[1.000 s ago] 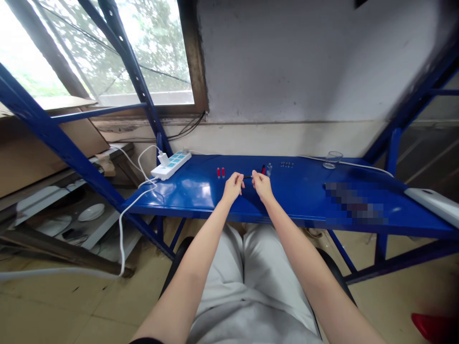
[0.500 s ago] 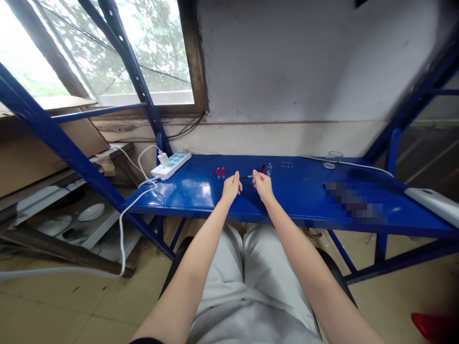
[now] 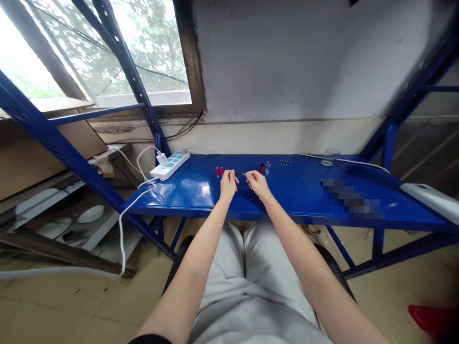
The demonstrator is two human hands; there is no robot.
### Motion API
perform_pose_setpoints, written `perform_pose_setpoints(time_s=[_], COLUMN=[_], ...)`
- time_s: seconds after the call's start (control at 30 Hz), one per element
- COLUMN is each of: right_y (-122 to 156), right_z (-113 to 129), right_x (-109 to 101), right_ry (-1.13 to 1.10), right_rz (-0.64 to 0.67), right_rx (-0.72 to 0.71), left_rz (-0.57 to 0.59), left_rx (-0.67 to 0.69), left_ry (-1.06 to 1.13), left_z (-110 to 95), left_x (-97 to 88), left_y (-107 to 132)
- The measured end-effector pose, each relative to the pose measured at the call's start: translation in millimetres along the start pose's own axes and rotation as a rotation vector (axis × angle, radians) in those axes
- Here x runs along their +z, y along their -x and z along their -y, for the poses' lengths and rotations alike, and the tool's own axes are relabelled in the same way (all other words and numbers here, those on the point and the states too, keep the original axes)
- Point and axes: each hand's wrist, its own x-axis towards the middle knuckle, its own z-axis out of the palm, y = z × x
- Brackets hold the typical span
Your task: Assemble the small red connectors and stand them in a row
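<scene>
In the head view, the left hand pinches a thin black stick mid-frame; the right hand pinches its right end. If fingers slip, it might drop onto the blue desk. A leftward bump could knock the little red pieces.

Window, upper left, admitting daylight, with trees beyond. Grey wall, upper centre, above a paler band. Blue counter, across the middle. Shelf, left. Blue frame, slanting at both sides. Tiled floor, lower left.
</scene>
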Motion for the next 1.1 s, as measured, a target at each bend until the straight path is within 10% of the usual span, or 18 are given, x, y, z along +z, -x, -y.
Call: perform_pose_setpoints(time_s=[0.33, 0.53, 0.8, 1.1], right_y=[4, 3, 3, 3], right_z=[-5, -8, -7, -10], right_x=[1, -6, -2, 1], right_ry=[0.419, 0.507, 0.350, 0.256], right_rz=[0.087, -0.125, 0.019, 0.147], right_rx=[-0.251, -0.280, -0.225, -0.179], left_rz=[-0.088, -0.238, 0.081, 0.112], left_rx=[0.029, 0.005, 0.003, 0.009], left_ry=[-0.032, 0.010, 0.067, 0.077], left_z=[-3, -4, -2, 6], left_x=[-3.5, -8.0, -3.7, -2.4], left_y=[3, 2, 2, -2])
